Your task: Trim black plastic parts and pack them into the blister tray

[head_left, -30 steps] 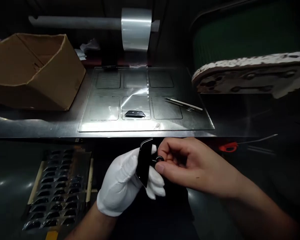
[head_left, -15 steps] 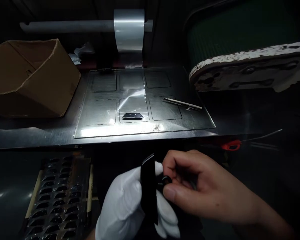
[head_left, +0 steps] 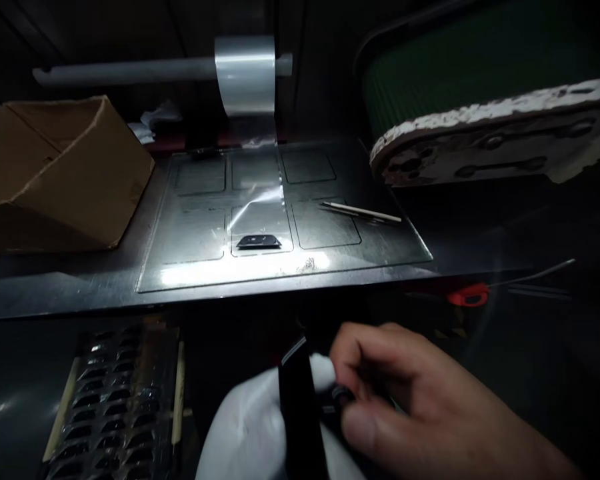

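My left hand [head_left: 247, 427], in a white glove, is closed around a glossy black strip-like part [head_left: 300, 413] held upright with its slanted end at the top. My bare right hand [head_left: 405, 393] pinches a small dark round piece [head_left: 342, 393] between thumb and forefinger, close against the right side of the black part. Whether that piece is joined to the part I cannot tell. On the plate beyond lies another small black trapezoid part [head_left: 259, 242], at the end of a strip of clear film [head_left: 260, 200].
A clear plate [head_left: 190, 280] with outlined squares covers the bench, bearing a thin stick [head_left: 363, 212]. An open cardboard box [head_left: 80, 180] stands left, a film roll [head_left: 245, 73] behind. Lower left is a tray of black parts [head_left: 113, 400]. A green machine [head_left: 445, 73] overhangs at right, above a red-handled tool [head_left: 469, 295].
The view has tilted and shifted slightly. Both hands and the black part sit lower in the picture, with the same grips kept.
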Available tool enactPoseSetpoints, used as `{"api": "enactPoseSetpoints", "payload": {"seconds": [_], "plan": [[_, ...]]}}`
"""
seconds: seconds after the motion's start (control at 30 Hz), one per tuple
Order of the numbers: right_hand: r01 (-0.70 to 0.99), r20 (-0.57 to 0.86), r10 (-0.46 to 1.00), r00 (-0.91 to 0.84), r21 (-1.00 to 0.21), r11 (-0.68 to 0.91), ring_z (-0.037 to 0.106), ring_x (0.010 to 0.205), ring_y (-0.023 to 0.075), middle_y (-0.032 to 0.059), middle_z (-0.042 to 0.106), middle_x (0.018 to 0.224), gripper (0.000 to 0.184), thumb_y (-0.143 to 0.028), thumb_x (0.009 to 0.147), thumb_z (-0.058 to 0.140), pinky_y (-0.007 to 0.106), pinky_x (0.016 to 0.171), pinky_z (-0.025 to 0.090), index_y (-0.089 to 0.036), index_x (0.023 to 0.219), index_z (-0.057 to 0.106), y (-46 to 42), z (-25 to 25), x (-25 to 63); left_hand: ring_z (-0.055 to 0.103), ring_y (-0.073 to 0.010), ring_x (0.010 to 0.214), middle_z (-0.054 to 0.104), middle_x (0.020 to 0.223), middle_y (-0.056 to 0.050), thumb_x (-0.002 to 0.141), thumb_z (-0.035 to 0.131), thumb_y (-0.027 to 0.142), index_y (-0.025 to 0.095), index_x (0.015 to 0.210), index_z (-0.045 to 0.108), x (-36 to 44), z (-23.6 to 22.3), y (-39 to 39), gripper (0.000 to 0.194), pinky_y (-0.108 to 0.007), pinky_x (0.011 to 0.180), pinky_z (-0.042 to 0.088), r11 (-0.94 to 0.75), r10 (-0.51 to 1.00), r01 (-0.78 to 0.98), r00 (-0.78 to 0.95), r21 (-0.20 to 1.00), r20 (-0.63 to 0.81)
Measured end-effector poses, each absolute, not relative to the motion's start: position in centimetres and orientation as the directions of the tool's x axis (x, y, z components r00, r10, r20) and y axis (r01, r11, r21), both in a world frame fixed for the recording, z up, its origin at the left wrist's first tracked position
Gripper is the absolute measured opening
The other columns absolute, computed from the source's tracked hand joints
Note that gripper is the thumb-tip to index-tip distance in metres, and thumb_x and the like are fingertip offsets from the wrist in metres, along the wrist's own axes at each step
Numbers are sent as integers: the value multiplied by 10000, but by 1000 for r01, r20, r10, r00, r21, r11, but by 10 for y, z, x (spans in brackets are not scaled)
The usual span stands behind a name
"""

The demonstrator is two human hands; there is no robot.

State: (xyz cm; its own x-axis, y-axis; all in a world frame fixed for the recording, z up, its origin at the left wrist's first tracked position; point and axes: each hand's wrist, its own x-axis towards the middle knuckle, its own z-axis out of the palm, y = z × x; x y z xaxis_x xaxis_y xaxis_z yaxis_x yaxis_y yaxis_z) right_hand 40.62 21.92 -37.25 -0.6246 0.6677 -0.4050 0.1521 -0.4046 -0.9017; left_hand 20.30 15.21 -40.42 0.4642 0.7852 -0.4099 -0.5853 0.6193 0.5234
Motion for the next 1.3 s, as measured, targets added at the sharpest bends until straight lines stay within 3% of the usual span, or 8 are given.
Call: {"api": "enactPoseSetpoints", "payload": {"seconds": [0.2,0.7,0.77,0.83,0.93,1.03,1.13,1.3], "plan": [[64,-426,638,-641,-859,-509,508,569,69,-34,571,677,310,-469,923,750,173,517,402,-192,884,617,223,-385,390,767,-147,723,797,868,-53,1076,506,417,206,1399,640,210,-410,146,409,-188,655,585,422,907,-780,361,463,-219],[52,-440,635,-635,-844,-533,590,567,59,-30,652,696,282,-470,974,695,146,531,476,-196,929,643,219,-392,370,792,-167,794,808,942,-88,1110,400,380,157,1390,639,202,-433,141,430,-170,619,598,286,958,-873,251,394,-140],[91,-347,737,-580,-926,-365,642,609,84,-15,696,761,185,-410,995,678,181,571,525,-225,992,668,221,-393,371,796,-194,796,808,947,-124,1105,374,458,136,1363,651,197,-441,141,496,-194,615,604,328,942,-851,261,410,-212],[176,-109,821,-561,-984,-11,712,753,127,16,743,906,104,-283,989,688,227,681,577,-258,1090,694,225,-397,374,801,-224,807,803,944,-164,1088,323,557,105,1342,657,192,-451,141,617,-218,620,611,383,912,-833,273,398,-307],[211,185,667,-722,-859,466,723,989,175,58,744,1106,288,-113,967,652,274,843,590,-265,1209,694,232,-405,378,802,-235,836,801,959,-163,1076,399,548,104,1364,647,188,-463,139,584,-233,636,622,384,909,-838,268,388,-320],[159,227,537,-813,-800,579,708,1058,177,71,726,1184,339,-67,972,590,282,885,583,-251,1242,679,233,-414,380,798,-213,824,809,961,-119,1039,579,406,161,1360,658,190,-467,137,412,-218,626,619,326,939,-845,239,423,-246],[157,157,607,-779,-888,432,705,1067,174,66,729,1187,314,-104,978,610,285,914,576,-251,1253,653,230,-418,378,796,-193,846,813,952,-72,985,682,367,231,1306,697,194,-467,135,348,-199,643,615,301,949,-860,228,413,-217],[232,-249,689,-681,-965,-119,655,837,149,31,708,958,211,-391,1005,643,256,740,547,-207,1101,682,231,-422,370,788,-195,872,815,936,-40,881,813,364,268,1233,742,194,-465,134,372,-212,685,611,300,951,-831,221,467,-217]]}}
